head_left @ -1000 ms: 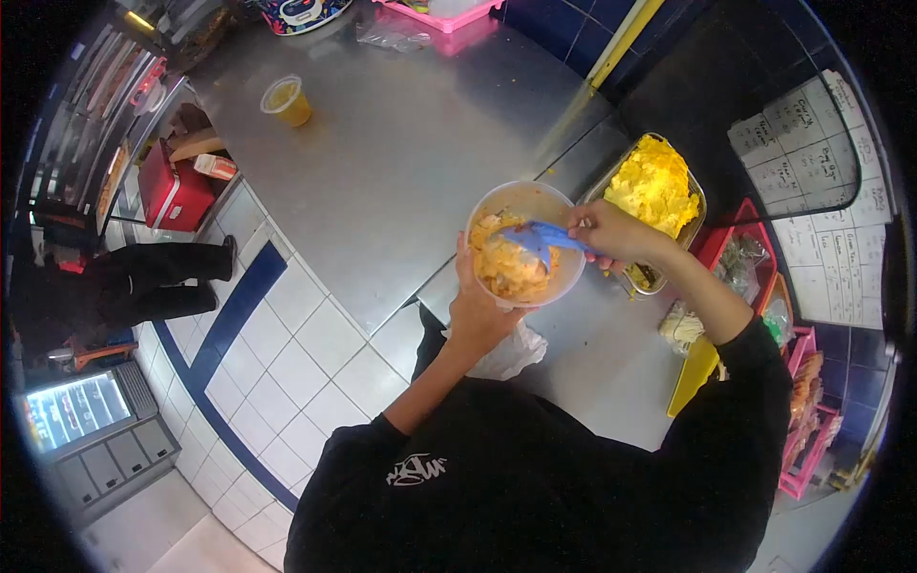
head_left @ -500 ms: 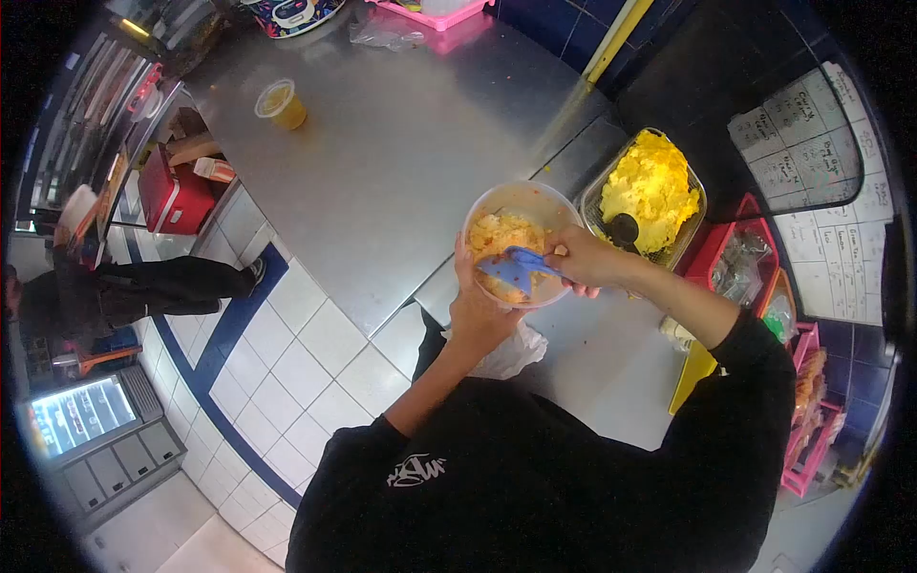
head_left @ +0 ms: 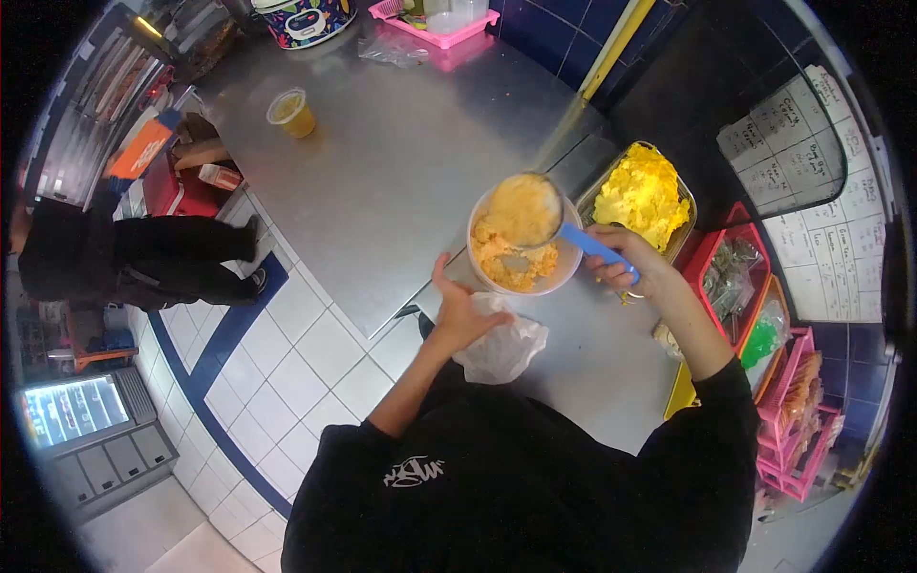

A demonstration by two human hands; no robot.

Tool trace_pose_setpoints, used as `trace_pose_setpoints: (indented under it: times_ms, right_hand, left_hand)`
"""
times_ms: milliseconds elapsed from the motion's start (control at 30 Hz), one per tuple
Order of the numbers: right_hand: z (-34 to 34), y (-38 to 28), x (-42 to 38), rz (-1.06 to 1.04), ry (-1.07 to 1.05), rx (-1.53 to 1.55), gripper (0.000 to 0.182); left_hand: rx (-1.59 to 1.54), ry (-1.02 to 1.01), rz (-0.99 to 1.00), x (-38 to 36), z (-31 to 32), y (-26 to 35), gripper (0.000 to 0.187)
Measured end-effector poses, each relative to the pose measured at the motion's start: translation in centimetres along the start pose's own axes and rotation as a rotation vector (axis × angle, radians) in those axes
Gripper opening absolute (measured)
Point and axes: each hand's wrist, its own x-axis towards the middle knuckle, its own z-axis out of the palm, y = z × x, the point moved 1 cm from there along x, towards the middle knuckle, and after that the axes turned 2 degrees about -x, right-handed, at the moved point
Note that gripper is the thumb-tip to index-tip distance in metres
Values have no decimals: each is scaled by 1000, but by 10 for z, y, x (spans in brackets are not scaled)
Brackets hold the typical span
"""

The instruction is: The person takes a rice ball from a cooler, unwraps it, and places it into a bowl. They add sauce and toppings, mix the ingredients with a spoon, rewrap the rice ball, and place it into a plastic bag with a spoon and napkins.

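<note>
My right hand (head_left: 626, 260) is wrapped round the blue handle of a scoop (head_left: 587, 244). The scoop's round head is over a white plastic bowl (head_left: 571, 258) and is heaped with orange-yellow food (head_left: 521, 212). More of the same food (head_left: 511, 267) lies in the bowl below it. My left hand (head_left: 463, 320) has its fingers spread at the bowl's lower left side, apart from the rim. Its thumb overlaps a crumpled translucent plastic bag (head_left: 501, 351) on the worktop's near edge.
A metal tray (head_left: 690, 227) of bright yellow food (head_left: 645, 196) stands beyond the bowl on the right. Red baskets (head_left: 712, 296) and pink racks (head_left: 788, 420) line the right side. A lidded cup (head_left: 291, 115) sits on the steel worktop (head_left: 382, 181). Another person (head_left: 143, 248) stands at left.
My left hand has come off the bowl and opened. My right hand has moved right along with the blue handle, and the scoop's head now shows heaped with food. The other person has moved.
</note>
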Motion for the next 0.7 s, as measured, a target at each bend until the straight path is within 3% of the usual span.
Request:
trace_pose_setpoints:
  times_ms: [100, 267, 333, 400, 467, 533, 633, 700]
  right_hand:
    - [-4, 3, -20, -89, -31, 133, 12]
    - [-6, 24, -39, -205, -12, 225, 13]
    - [-6, 36, -43, -213, -21, 258, 13]
    - [2, 48, -50, -203, -37, 222, 9]
    - [10, 61, -53, -175, -56, 192, 8]
    - [19, 78, -55, -134, -78, 171, 8]
    - [32, 105, -48, -64, -109, 107, 12]
    - [35, 122, -36, -18, -157, 89, 13]
  left_hand:
    - [62, -215, 134, -19, -25, -20, 99]
    - [79, -334, 365, -30, -46, -39, 32]
    - [195, -339, 415, -33, -47, -38, 22]
    - [399, -273, 422, -35, -49, -33, 21]
    - [430, -204, 288, -37, -51, -37, 32]
    - [404, -57, 177, -42, -50, -38, 48]
    - [436, -37, 173, -44, -54, -41, 76]
    - [402, -29, 143, -46, -49, -39, 85]
